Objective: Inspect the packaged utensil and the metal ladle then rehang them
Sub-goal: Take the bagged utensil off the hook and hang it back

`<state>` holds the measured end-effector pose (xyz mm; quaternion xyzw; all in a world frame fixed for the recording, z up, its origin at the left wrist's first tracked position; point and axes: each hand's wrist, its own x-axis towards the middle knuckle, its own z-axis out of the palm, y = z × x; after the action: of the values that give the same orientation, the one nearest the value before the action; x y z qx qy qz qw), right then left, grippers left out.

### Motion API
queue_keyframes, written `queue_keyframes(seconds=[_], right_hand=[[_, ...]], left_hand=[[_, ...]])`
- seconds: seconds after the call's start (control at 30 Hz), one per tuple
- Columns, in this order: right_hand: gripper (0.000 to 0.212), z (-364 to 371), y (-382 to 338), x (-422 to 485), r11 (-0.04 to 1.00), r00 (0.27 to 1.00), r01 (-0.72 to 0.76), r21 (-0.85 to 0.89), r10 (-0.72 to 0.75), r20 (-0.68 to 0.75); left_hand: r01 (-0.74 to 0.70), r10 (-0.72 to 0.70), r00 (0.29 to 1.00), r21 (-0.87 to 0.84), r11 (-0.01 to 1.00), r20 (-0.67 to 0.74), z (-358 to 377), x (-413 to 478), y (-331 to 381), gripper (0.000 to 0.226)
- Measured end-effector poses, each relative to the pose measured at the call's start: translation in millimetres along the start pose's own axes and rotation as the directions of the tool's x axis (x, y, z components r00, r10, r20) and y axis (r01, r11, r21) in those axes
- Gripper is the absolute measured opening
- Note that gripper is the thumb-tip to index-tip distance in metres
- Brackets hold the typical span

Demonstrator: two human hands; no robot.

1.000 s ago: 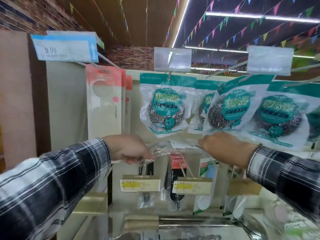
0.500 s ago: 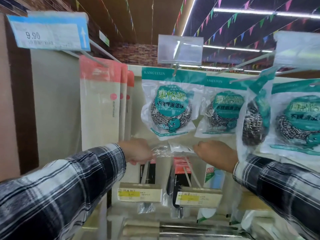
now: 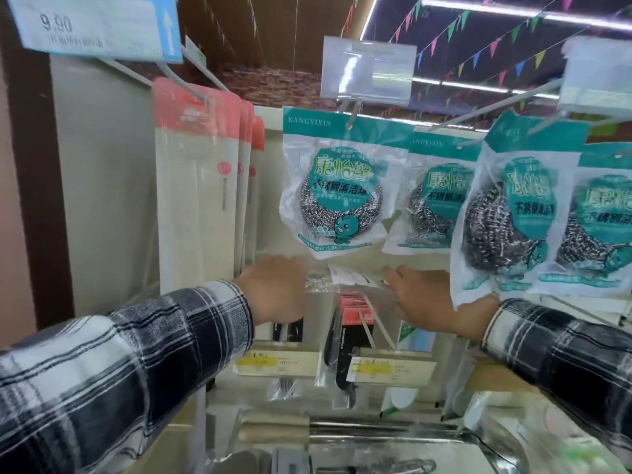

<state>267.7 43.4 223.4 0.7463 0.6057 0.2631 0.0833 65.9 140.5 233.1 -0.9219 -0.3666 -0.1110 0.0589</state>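
Both my hands reach to a store display rack. My left hand (image 3: 273, 292) and my right hand (image 3: 427, 299) each grip one top corner of a clear plastic package (image 3: 345, 280) with a white label, held level just below the hanging scouring-pad packs. The package's lower part and the utensil inside it are hidden behind my hands and the price tags. Metal utensils with wooden handles (image 3: 342, 431) lie blurred at the bottom; I cannot tell which is the ladle.
Teal packs of steel scouring balls (image 3: 333, 189) hang on pegs just above my hands, one (image 3: 502, 213) touching my right wrist. Red-topped white packages (image 3: 195, 186) hang at left. Below are pegs with yellow price tags (image 3: 277, 362) and black packaged utensils (image 3: 342, 350).
Both hands have risen and pushed closer to the rack with the clear package. The view has moved in, and the right scouring pack has swung back over my right wrist.
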Motion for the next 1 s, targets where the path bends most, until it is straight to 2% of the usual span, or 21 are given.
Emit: queue_keyframes(seconds=[0.03, 0.13, 0.23, 0.33, 0.47, 0.57, 0.63, 0.77, 0.9, 0.93, 1.0], right_hand=[[0.053, -3.8, -0.9, -6.7, 0.998, 0.999, 0.02, 0.068, -0.018, -0.026], [0.052, -21.1, -5.3, -27.4, 0.98, 0.993, 0.095, 0.175, -0.08, -0.089], [0.045, -23.0, -5.4, -42.3, 0.922, 0.995, 0.089, 0.376, -0.065, -0.075], [0.048, -27.6, -11.7, -65.7, 0.863, 0.994, 0.06, 0.501, -0.007, -0.107], [0.052, -39.0, -30.3, -100.0, 0.904, 0.971, 0.015, 0.428, 0.088, -0.221], [0.043, -34.7, -48.5, -117.7, 0.919, 0.923, 0.027, 0.394, 0.127, -0.362], [0.042, -20.7, -60.3, -125.6, 0.936, 0.875, 0.03, 0.35, 0.145, -0.462], [0.036, 3.5, -81.0, -137.8, 0.955, 0.77, 0.056, 0.293, 0.146, -0.622], [0.024, 23.0, -103.0, -153.9, 0.962, 0.629, 0.092, 0.259, 0.145, -0.764], [0.021, 29.2, -108.3, -156.8, 0.96, 0.611, 0.121, 0.254, 0.13, -0.781], [0.017, 45.2, -119.9, -161.8, 0.943, 0.626, 0.195, 0.269, 0.091, -0.775]], left_hand=[[-0.016, 0.019, 0.997, 0.046, 0.999, -0.069, -2.9, -6.6, 3.4, 0.037], [-0.07, 0.096, 0.983, 0.162, 0.984, -0.157, -9.1, -26.5, 11.8, 0.039], [-0.114, 0.126, 0.972, 0.071, 0.991, -0.198, -16.7, -50.4, 20.1, 0.041], [-0.132, 0.131, 0.948, 0.017, 0.991, -0.291, -20.2, -73.4, 32.9, 0.042], [-0.184, 0.166, 0.88, 0.003, 0.983, -0.446, -22.8, -107.3, 41.1, 0.038], [-0.234, 0.188, 0.822, -0.019, 0.972, -0.538, -17.3, -138.7, 40.5, 0.035], [-0.292, 0.228, 0.78, -0.017, 0.956, -0.582, -4.8, -158.0, 43.3, 0.031], [-0.399, 0.325, 0.645, 0.058, 0.915, -0.691, 29.2, -174.3, 41.4, 0.02], [-0.521, 0.339, 0.547, 0.006, 0.854, -0.766, 72.7, -178.5, 33.0, 0.018], [-0.557, 0.359, 0.527, 0.006, 0.831, -0.77, 85.4, -178.0, 30.3, 0.017], [-0.6, 0.395, 0.548, -0.017, 0.8, -0.738, 113.5, -176.6, 22.6, 0.014]])
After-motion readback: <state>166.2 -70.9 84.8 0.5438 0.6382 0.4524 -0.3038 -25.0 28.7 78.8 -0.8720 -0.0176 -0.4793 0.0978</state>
